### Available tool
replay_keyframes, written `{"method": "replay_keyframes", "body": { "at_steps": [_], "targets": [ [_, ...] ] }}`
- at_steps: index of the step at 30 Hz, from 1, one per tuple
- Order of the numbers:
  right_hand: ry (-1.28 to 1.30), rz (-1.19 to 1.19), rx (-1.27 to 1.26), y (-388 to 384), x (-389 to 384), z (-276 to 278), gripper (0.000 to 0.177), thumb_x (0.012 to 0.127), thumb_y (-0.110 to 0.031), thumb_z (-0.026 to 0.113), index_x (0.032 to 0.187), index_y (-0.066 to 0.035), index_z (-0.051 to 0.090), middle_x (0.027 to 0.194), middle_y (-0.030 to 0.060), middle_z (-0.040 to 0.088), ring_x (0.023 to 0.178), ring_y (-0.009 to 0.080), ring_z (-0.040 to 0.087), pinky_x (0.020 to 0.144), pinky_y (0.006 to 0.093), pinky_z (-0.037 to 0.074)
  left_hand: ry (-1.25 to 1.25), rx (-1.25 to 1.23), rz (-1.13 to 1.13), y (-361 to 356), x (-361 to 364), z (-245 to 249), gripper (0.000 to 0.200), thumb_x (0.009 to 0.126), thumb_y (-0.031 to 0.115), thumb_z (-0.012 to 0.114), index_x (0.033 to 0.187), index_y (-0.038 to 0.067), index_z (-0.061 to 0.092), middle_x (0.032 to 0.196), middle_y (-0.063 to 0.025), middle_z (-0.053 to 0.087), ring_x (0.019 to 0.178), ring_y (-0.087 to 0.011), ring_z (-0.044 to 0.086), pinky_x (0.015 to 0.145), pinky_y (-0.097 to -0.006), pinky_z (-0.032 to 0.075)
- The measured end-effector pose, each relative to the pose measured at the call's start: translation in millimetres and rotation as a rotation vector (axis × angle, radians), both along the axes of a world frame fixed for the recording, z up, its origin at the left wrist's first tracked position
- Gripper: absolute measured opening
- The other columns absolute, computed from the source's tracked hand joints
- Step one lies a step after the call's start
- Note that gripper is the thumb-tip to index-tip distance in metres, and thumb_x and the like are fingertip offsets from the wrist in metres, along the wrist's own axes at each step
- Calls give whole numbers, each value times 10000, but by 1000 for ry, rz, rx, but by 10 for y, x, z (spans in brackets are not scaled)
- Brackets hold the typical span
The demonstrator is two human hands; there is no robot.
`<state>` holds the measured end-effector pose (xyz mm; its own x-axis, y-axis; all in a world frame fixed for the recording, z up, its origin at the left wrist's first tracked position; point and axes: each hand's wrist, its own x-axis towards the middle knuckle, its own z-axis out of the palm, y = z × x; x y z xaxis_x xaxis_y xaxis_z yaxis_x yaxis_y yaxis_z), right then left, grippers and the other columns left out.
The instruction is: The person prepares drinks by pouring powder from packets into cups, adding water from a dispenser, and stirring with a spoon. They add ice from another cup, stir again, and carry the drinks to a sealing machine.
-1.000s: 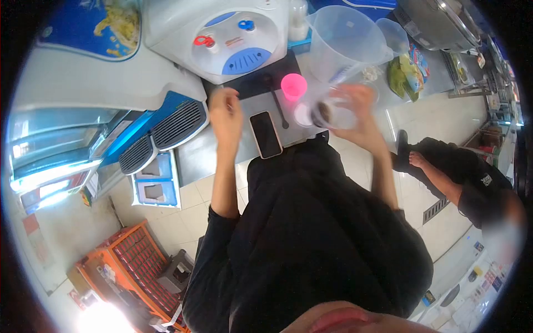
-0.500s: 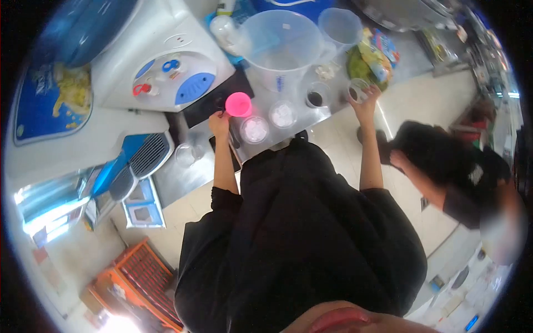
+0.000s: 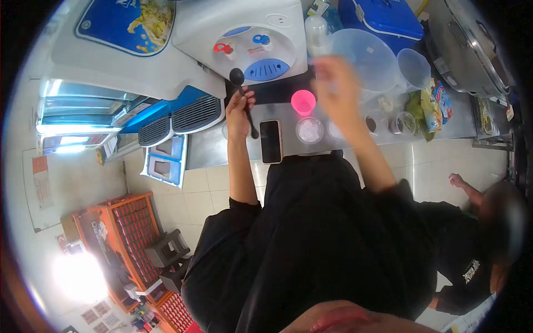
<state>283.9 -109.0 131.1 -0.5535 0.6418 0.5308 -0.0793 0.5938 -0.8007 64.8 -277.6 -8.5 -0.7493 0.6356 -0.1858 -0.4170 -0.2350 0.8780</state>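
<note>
My left hand is closed around the handle of a black spoon, its bowl tipped up toward the water dispenser. My right hand is raised over the counter between the pink cup and the large clear pitcher; motion blurs its fingers. Beneath the hands stands the pink cup. In front of it sits a clear cup of white pieces, and a second such cup is partly covered by my right forearm. Farther right are two clear cups with dark contents.
A phone lies at the counter's front edge. Behind are the water dispenser, a smaller jug, a blue cooler box and a big metal pot. Colourful packets lie right. Another person is at the right.
My left hand has left the pink cup and now holds the black spoon. My right hand has let go of the clear cup at the right and swung left. The view has shifted.
</note>
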Motion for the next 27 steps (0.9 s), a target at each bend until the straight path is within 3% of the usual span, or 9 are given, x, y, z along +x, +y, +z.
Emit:
{"method": "replay_keyframes", "body": {
  "at_steps": [1, 3, 6, 8, 9, 12, 16, 21, 27],
  "targets": [
    [-79, 126, -151, -195, -325, 3, 275, 854, -53, 606, 1125, -13, 584, 988, 153, 622, 827, 280, 647, 718, 381, 518, 3, 10, -4, 30, 36, 105, 293, 991, -13, 484, 1271, -43, 565, 1116, -153, 671, 861, -154, 611, 742, -261, 476],
    [-436, -20, 44, -490, -895, -655, 325, 925, -160, 628, 1188, 13, 544, 944, 92, 634, 872, 230, 641, 753, 355, 512, -248, 184, 12, 99, 145, 289, 286, 995, -4, 479, 1267, -46, 556, 1221, -203, 653, 970, -181, 645, 795, -269, 501],
    [-226, 191, -267, -750, -1106, -1139, 326, 971, -253, 602, 1173, -1, 555, 873, 80, 638, 767, 197, 650, 634, 318, 509, -194, 128, -127, 78, 52, 156, 296, 988, 41, 526, 1267, -53, 550, 1278, -214, 634, 1065, -228, 648, 839, -310, 520],
    [-388, 386, -935, -855, -1048, -1256, 281, 983, -238, 555, 1150, -15, 588, 730, 76, 605, 600, 165, 609, 512, 326, 497, -51, 33, -245, -12, 56, 54, 344, 971, 101, 599, 1277, -48, 548, 1226, -186, 667, 1030, -239, 657, 801, -335, 528],
    [-394, 367, -952, -882, -1004, -1357, 281, 983, -238, 555, 1150, -15, 588, 730, 76, 605, 600, 165, 609, 512, 326, 497, -69, 24, -259, -30, 61, -16, 344, 971, 101, 599, 1277, -48, 548, 1226, -186, 667, 1030, -239, 657, 801, -335, 528],
    [-318, 257, -1028, -822, -1022, -1538, 220, 994, -201, 560, 978, -21, 685, 660, 2, 538, 497, 88, 480, 416, 257, 359, 1094, -624, 110, -35, -57, 120, 500, 853, 60, 699, 1315, 0, 518, 1269, -220, 576, 1206, -387, 539, 968, -455, 460],
    [-330, 340, -1115, -612, -1165, -1478, 234, 1005, -199, 558, 1004, 1, 680, 664, 2, 520, 481, 77, 431, 407, 261, 296, 1791, -577, 368, 271, -512, 1026, 753, 766, 2, 698, 1454, 92, 406, 1512, -192, 312, 1411, -486, 255, 1117, -566, 321],
    [-272, 391, -1180, -555, -1355, -1297, 234, 1019, -210, 546, 1077, -7, 647, 725, -13, 502, 483, 47, 334, 431, 239, 225, 2090, -538, 277, 557, -1078, 1365, 960, 691, 165, 834, 1522, 252, 362, 1509, -161, 306, 1404, -437, 263, 1135, -573, 288],
    [-254, 379, -1180, -560, -1411, -1263, 249, 1022, -205, 546, 1072, 19, 641, 732, 7, 500, 466, 41, 318, 409, 234, 200, 2104, -493, 382, 598, -1154, 1382, 902, 639, 304, 872, 1450, 325, 480, 1451, -99, 398, 1302, -383, 376, 1096, -519, 348]
  ]
}}
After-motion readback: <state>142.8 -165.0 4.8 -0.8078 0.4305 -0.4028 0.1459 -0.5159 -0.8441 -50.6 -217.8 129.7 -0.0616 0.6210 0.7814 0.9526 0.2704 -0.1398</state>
